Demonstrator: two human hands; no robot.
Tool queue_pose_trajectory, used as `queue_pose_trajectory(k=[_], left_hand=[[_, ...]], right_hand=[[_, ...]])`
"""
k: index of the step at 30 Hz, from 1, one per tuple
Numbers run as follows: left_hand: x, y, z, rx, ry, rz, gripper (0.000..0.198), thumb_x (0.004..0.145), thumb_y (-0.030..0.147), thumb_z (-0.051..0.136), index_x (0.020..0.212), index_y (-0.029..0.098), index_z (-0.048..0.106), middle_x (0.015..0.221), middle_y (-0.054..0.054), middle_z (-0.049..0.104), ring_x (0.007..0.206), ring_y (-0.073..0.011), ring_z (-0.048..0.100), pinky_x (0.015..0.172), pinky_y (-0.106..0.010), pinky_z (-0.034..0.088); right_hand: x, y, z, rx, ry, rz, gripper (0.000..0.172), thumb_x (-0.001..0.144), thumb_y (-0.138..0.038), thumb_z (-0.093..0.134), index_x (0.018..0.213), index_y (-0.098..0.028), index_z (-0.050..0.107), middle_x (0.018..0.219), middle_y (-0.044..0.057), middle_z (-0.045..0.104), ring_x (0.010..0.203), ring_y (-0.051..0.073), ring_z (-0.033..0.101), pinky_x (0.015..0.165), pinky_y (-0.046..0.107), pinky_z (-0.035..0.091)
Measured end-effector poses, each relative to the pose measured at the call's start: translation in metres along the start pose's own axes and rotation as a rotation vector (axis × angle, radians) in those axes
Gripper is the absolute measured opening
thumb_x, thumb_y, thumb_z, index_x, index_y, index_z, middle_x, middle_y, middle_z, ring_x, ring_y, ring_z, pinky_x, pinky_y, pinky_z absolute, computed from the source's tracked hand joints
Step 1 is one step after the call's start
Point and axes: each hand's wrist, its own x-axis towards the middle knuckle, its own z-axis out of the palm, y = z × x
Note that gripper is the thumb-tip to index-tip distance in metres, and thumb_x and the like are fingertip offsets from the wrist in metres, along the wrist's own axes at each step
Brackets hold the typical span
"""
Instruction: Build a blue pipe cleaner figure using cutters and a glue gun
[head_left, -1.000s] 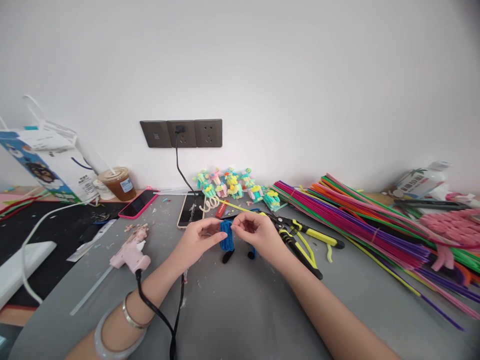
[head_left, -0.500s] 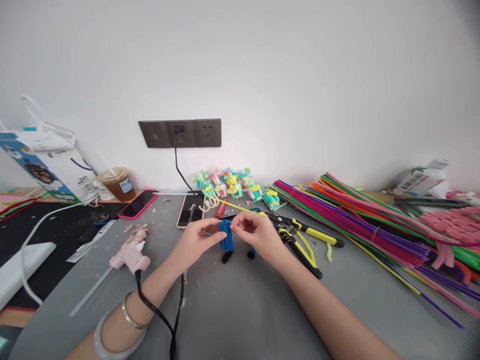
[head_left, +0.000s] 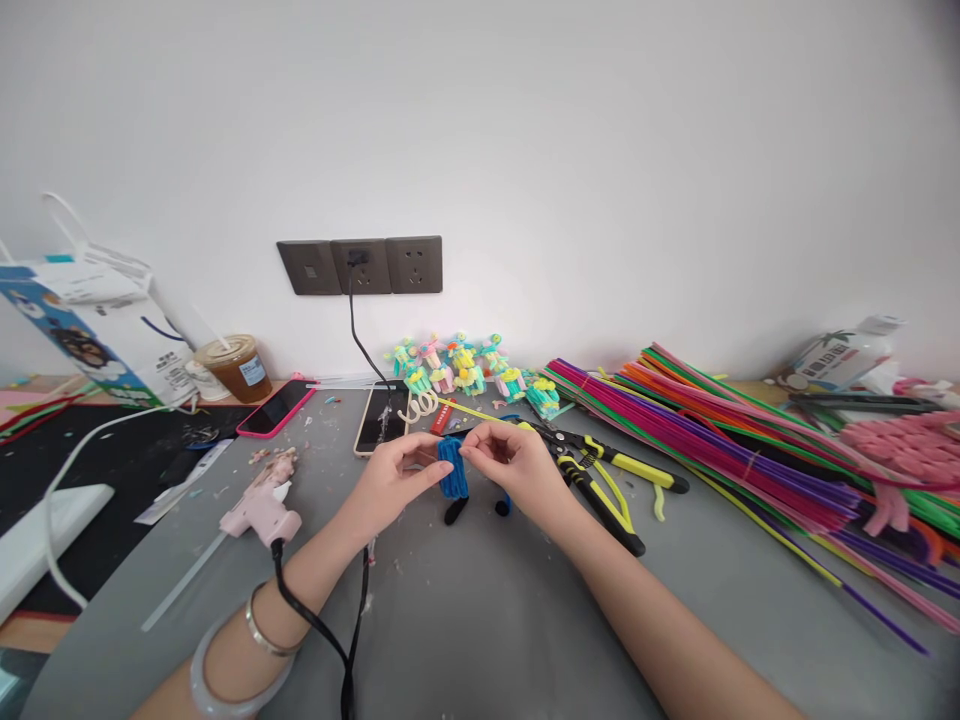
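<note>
Between both hands, above the grey table, is a small blue bundle of pipe cleaners (head_left: 453, 470). My left hand (head_left: 397, 482) pinches its left side between thumb and fingers. At its upper right edge, the fingertips of my right hand (head_left: 508, 462) are pressed together; whatever they grip is too small to make out. Just below the bundle lies a black piece (head_left: 455, 511). Another black-tipped blue piece (head_left: 502, 507) sits under my right hand. Pliers with yellow and black handles (head_left: 600, 490) lie right of my right hand.
A pink glue gun (head_left: 262, 512) with a black cord lies left of my left forearm. Two phones, a drink cup (head_left: 234, 368) and colourful figures (head_left: 466, 368) stand further back. Pipe cleaners (head_left: 705, 450) spread across the right side.
My right fingertips have shifted very slightly up and left at the bundle's edge. My left hand keeps its grip on the bundle.
</note>
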Motion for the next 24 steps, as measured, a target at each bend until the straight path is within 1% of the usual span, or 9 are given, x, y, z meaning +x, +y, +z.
queue_pose_trajectory(k=[5,10,12,17,19,24], left_hand=[[-0.0005,0.0019,0.0002,-0.035,0.011,-0.017,0.031,0.079,0.037,0.072,0.101,0.015,0.07,0.097,-0.008,0.068,0.09,-0.0216,0.064,0.077,-0.033,0.057],[-0.0008,0.0012,-0.0003,-0.092,0.094,-0.008,0.031,0.078,0.037,0.073,0.101,0.016,0.065,0.1,-0.007,0.064,0.089,-0.0193,0.061,0.073,-0.03,0.059],[-0.0007,0.0012,-0.0006,-0.105,0.117,-0.003,0.03,0.078,0.036,0.073,0.099,0.017,0.063,0.099,-0.006,0.063,0.089,-0.0193,0.061,0.073,-0.03,0.059],[-0.0005,0.0017,-0.0009,-0.098,0.13,0.023,0.029,0.075,0.033,0.076,0.095,0.018,0.062,0.096,-0.005,0.064,0.092,-0.0196,0.063,0.077,-0.03,0.057],[-0.0003,0.0017,-0.0009,-0.091,0.122,0.029,0.029,0.075,0.033,0.077,0.094,0.018,0.063,0.097,-0.006,0.065,0.093,-0.0201,0.063,0.079,-0.031,0.057],[0.0002,0.0018,-0.0005,-0.102,0.096,0.015,0.03,0.076,0.037,0.076,0.095,0.017,0.064,0.096,-0.005,0.064,0.086,-0.0187,0.062,0.076,-0.032,0.057]], right_hand=[[-0.0001,-0.0021,-0.0004,0.003,0.051,-0.017,0.022,0.08,-0.04,0.066,0.073,-0.019,0.063,0.06,-0.003,0.047,0.056,0.012,0.039,0.053,0.026,0.032],[-0.0005,-0.0047,-0.0004,0.061,0.116,-0.018,0.027,0.078,-0.046,0.068,0.077,-0.019,0.063,0.059,-0.003,0.046,0.055,0.012,0.04,0.052,0.026,0.033],[-0.0011,-0.0052,0.0005,0.059,0.105,-0.017,0.027,0.078,-0.046,0.068,0.078,-0.019,0.062,0.059,-0.004,0.046,0.055,0.013,0.04,0.053,0.026,0.034],[-0.0027,-0.0034,0.0042,-0.011,0.068,-0.037,0.019,0.081,-0.038,0.065,0.077,-0.019,0.063,0.061,-0.003,0.046,0.056,0.013,0.039,0.053,0.026,0.032],[-0.003,-0.0021,0.0051,-0.029,0.064,-0.049,0.016,0.081,-0.035,0.064,0.078,-0.019,0.063,0.061,-0.003,0.046,0.056,0.013,0.04,0.053,0.026,0.032],[-0.0038,-0.0018,0.005,-0.071,0.059,-0.092,0.012,0.083,-0.031,0.062,0.078,-0.02,0.062,0.063,-0.003,0.048,0.057,0.013,0.042,0.053,0.026,0.033]])
